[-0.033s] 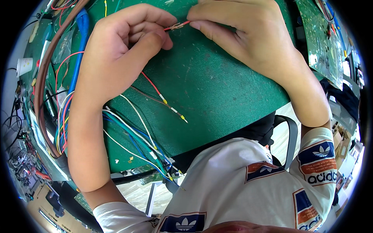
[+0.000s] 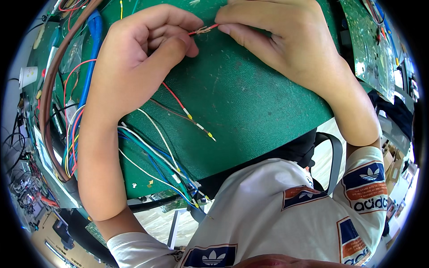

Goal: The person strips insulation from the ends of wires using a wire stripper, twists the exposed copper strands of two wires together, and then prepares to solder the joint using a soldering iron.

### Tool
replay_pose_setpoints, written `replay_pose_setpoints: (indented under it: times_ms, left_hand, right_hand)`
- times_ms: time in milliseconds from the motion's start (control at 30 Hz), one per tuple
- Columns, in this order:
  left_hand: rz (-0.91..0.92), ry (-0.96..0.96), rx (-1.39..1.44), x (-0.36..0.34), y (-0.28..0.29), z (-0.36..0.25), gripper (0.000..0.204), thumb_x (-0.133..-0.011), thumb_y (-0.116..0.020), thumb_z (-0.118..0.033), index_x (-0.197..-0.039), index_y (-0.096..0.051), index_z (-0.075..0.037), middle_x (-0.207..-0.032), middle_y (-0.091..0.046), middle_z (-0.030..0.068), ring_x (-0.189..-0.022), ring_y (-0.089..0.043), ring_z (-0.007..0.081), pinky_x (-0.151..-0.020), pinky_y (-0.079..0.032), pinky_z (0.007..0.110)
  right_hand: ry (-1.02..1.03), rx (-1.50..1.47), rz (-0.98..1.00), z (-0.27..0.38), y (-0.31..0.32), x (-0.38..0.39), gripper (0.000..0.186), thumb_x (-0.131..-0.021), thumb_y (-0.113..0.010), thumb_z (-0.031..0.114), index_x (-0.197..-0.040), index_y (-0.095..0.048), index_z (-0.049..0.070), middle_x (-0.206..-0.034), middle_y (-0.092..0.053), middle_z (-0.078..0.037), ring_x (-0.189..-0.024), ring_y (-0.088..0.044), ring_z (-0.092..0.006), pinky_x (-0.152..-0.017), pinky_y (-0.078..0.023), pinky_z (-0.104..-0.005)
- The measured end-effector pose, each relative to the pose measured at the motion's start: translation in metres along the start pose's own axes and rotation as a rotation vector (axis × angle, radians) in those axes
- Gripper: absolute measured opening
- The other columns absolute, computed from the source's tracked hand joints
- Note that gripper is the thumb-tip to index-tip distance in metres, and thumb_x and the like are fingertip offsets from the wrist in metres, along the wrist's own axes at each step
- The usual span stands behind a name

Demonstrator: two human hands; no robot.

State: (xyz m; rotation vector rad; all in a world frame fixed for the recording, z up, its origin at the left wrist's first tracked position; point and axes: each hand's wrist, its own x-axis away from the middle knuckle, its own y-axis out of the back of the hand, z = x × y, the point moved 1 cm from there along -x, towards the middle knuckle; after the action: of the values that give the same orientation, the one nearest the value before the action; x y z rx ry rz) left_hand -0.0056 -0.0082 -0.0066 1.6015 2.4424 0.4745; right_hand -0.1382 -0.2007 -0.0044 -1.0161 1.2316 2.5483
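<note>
Bare copper strands (image 2: 203, 30) of red wire meet between my two hands, the loose ends splaying around the joint. My left hand (image 2: 147, 49) pinches the red insulation on the left side, its fingers curled. On the other side, the thumb and forefinger of my right hand (image 2: 277, 40) close on a short red wire (image 2: 214, 26). Below my left hand, a red wire (image 2: 176, 99) and a brown wire (image 2: 190, 120) with yellow-sleeved ends lie on the green mat (image 2: 250, 102). How the strands are joined is too fine to make out.
A bundle of white, blue and green wires (image 2: 154, 154) runs under my left forearm and over the mat's near edge. Thick brown cable (image 2: 47, 105) and blue cable (image 2: 91, 49) pass along the left. A green circuit panel (image 2: 371, 53) stands at the right; a chair arm (image 2: 333, 156) is below.
</note>
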Motion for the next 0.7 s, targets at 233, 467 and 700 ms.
replay_pose_setpoints:
  times_ms: [233, 467, 700]
  left_hand:
    - [0.014, 0.064, -0.007, 0.001, 0.003, 0.000, 0.026, -0.097, -0.054, -0.005, -0.121, -0.065, 0.001, -0.088, -0.068, 0.0010, -0.065, -0.048, -0.0020, -0.055, -0.034, 0.014]
    - [0.032, -0.016, 0.015, -0.001, 0.000, -0.001, 0.026, -0.096, -0.054, -0.001, -0.119, -0.065, 0.003, -0.088, -0.068, 0.0024, -0.076, -0.057, 0.0017, -0.064, -0.041, 0.015]
    - [0.045, -0.027, 0.006, -0.001, -0.001, -0.002, 0.019, -0.096, -0.063, -0.005, -0.113, -0.067, 0.004, -0.087, -0.068, 0.0012, -0.082, -0.062, 0.0050, -0.071, -0.046, 0.017]
  right_hand:
    - [-0.010, 0.001, 0.011, 0.000, 0.000, 0.000, 0.011, -0.080, -0.072, 0.001, -0.090, -0.067, 0.002, -0.083, -0.058, -0.012, -0.068, -0.060, -0.0295, -0.058, -0.048, -0.0357]
    - [-0.009, 0.000, 0.008, 0.000, -0.002, 0.001, 0.011, -0.080, -0.071, 0.001, -0.090, -0.067, 0.002, -0.083, -0.058, -0.012, -0.068, -0.060, -0.0297, -0.057, -0.049, -0.0358]
    - [-0.061, 0.072, 0.098, 0.013, 0.005, -0.006, 0.011, -0.080, -0.071, 0.002, -0.090, -0.066, 0.002, -0.085, -0.059, -0.012, -0.070, -0.062, -0.0298, -0.058, -0.049, -0.0361]
